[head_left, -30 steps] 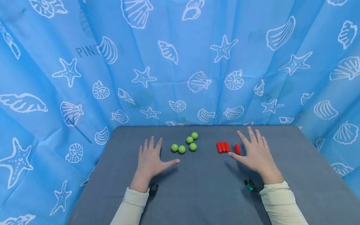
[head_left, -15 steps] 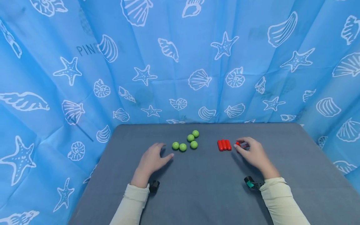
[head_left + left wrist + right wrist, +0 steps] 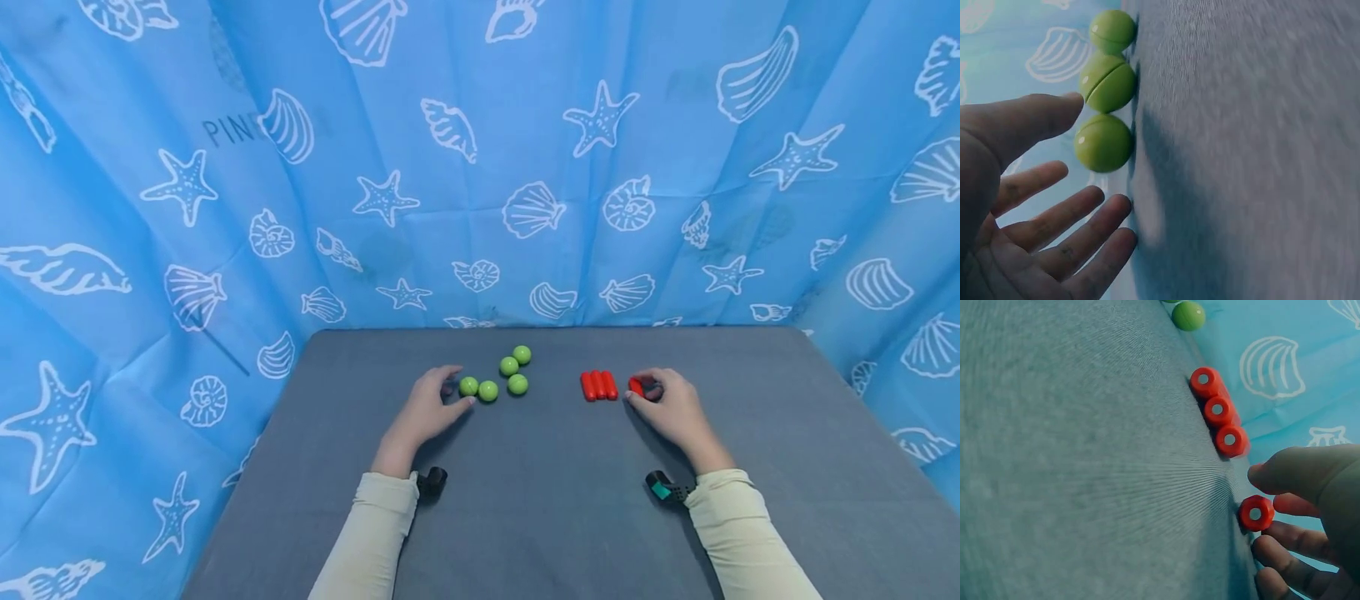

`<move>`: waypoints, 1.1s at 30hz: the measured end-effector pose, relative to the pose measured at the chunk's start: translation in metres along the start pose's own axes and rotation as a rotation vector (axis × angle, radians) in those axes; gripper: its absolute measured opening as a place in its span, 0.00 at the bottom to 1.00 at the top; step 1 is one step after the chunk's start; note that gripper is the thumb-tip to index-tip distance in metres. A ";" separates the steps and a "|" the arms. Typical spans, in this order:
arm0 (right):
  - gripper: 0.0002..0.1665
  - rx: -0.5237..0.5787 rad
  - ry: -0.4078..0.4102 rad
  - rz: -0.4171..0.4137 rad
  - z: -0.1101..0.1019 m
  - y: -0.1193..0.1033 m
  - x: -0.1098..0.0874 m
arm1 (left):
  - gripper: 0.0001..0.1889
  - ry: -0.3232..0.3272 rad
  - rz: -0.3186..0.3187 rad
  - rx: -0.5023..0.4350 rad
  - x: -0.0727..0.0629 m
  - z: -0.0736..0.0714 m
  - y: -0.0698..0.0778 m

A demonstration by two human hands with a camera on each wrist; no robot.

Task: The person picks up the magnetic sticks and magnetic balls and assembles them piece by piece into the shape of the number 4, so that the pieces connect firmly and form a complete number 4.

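Note:
Several green balls point(image 3: 488, 392), each with a seam line, lie on the grey cloth. My left hand point(image 3: 427, 408) is beside the leftmost ball point(image 3: 1104, 142), thumb and fingers spread around its near side. To the right, three short red rods point(image 3: 600, 385) lie side by side; the right wrist view shows a hole in each end. Around a separate red rod point(image 3: 1265, 507) comes my right hand point(image 3: 673, 410), with its thumb point(image 3: 1279, 472) on one side, a small gap off, and its bent fingers point(image 3: 1297, 540) right at the other.
A grey cloth-covered table point(image 3: 547, 492) ends at a blue curtain point(image 3: 480, 167) printed with white shells and starfish. Each wrist wears a dark strap; the right strap point(image 3: 663, 487) has a green patch.
Both hands came down from a spread pose above the table. My left hand moved right toward the green balls; my right hand bent its fingers around the separate red rod.

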State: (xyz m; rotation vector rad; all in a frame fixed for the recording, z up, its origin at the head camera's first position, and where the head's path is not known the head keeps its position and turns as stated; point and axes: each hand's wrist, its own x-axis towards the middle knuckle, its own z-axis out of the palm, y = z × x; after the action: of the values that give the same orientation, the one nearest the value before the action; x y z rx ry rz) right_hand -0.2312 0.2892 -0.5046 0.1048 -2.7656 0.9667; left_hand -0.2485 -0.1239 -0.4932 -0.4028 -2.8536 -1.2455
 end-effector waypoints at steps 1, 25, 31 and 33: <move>0.24 0.000 0.002 -0.001 0.000 0.000 0.000 | 0.32 -0.002 0.002 -0.002 0.002 0.002 0.000; 0.19 0.010 0.038 0.029 0.004 0.003 -0.001 | 0.19 0.004 0.016 0.019 0.004 0.010 0.002; 0.18 0.014 0.046 0.030 0.002 0.002 -0.001 | 0.17 0.003 0.046 -0.018 -0.005 0.004 -0.004; 0.18 0.022 0.047 0.030 0.000 0.000 -0.001 | 0.17 -0.006 0.050 -0.033 -0.010 0.002 -0.005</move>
State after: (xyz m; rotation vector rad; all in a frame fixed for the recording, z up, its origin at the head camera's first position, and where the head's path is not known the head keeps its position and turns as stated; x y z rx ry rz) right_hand -0.2307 0.2891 -0.5048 0.0431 -2.7223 0.9938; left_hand -0.2401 -0.1280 -0.4993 -0.4765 -2.8123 -1.2867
